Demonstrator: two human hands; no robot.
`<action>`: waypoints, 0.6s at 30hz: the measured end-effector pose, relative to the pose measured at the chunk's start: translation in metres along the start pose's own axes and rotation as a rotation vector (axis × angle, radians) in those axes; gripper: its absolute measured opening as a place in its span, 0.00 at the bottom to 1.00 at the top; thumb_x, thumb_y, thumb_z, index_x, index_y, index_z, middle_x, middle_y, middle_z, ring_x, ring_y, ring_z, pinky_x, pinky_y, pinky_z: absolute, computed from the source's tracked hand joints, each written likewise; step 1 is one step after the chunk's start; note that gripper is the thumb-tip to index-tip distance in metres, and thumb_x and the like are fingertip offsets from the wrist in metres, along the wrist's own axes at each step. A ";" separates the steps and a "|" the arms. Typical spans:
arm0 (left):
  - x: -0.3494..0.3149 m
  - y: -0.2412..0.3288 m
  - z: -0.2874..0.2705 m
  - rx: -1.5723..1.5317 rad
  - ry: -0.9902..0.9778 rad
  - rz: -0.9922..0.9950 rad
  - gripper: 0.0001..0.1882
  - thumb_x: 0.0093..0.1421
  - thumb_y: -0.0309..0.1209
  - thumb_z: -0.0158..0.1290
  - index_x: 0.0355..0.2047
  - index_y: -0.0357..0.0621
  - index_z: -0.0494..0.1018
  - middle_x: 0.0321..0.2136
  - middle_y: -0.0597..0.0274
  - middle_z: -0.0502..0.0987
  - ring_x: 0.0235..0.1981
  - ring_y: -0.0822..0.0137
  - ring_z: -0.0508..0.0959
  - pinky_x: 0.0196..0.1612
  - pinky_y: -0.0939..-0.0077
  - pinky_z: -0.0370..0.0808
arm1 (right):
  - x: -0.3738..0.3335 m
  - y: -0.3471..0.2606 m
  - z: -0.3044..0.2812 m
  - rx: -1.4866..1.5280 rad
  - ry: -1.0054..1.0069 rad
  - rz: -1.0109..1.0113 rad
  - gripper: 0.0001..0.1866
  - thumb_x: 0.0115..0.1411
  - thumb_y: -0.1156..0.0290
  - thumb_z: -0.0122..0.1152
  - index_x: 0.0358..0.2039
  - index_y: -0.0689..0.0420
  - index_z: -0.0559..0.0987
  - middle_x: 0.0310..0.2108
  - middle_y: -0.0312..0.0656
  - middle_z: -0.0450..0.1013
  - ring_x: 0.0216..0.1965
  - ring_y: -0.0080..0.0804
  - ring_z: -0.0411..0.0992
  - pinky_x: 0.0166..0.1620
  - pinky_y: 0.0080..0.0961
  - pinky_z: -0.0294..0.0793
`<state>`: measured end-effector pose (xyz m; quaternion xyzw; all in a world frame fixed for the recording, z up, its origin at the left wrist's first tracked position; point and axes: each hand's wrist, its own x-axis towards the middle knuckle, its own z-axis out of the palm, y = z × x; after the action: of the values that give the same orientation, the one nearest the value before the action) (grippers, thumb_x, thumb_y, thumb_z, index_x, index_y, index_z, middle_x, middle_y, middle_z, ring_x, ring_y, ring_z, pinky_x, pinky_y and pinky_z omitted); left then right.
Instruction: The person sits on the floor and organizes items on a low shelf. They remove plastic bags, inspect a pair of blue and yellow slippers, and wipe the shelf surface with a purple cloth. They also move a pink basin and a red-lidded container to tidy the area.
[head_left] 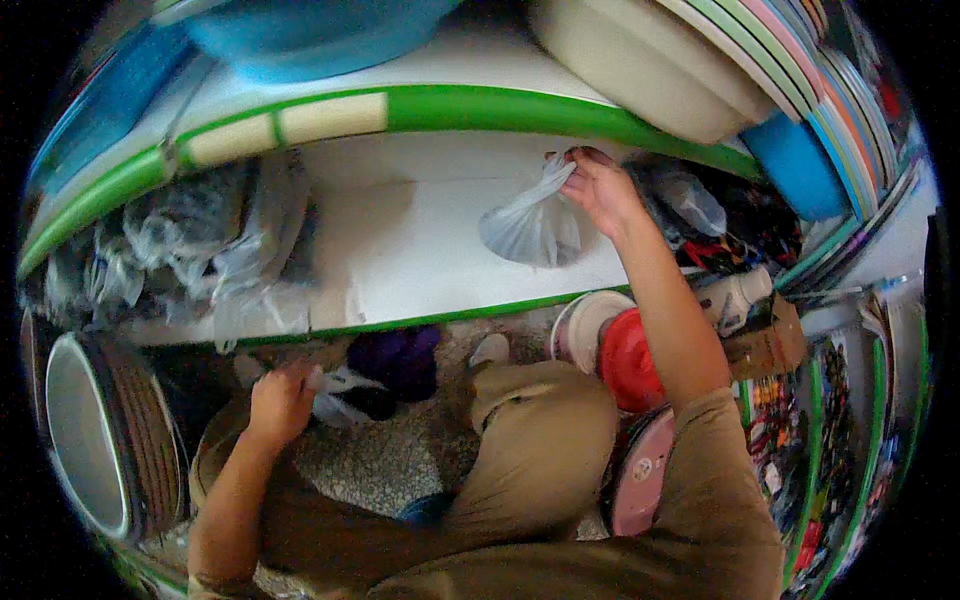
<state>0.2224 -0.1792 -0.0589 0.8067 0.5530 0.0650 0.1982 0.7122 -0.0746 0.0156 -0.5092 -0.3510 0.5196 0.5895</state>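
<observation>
My right hand (602,190) is closed round the gathered neck of a whitish translucent plastic bag (533,222). The bag bulges at its base and rests on, or just over, the white lower shelf (420,235); its contents cannot be made out. Low on the left, my left hand (283,400) is closed on the top of another plastic bag (340,402), white with something dark in it, above the speckled floor. A dark purple bundle (395,362) lies right beside that second bag.
Several clear-wrapped packages (190,220) fill the shelf's left end; dark wrapped goods (735,225) sit at its right. Basins (650,65) overhang from the green-edged upper shelf. Stacked tubs (90,435) stand on the left, a red stool-like item (628,360) and cardboard box (770,345) on the right.
</observation>
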 end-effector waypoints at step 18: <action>-0.015 -0.032 0.005 0.090 -0.116 -0.191 0.11 0.57 0.35 0.49 0.39 0.51 0.74 0.32 0.52 0.78 0.34 0.47 0.78 0.36 0.52 0.75 | -0.008 0.098 0.192 -0.810 -0.697 0.039 0.30 0.61 0.63 0.55 0.61 0.59 0.63 0.59 0.47 0.64 0.58 0.35 0.63 0.60 0.29 0.60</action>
<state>0.1908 -0.1844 -0.0743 0.7607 0.6174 -0.0258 0.1988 0.5048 -0.0426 -0.0332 -0.4995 -0.6890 0.4916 0.1846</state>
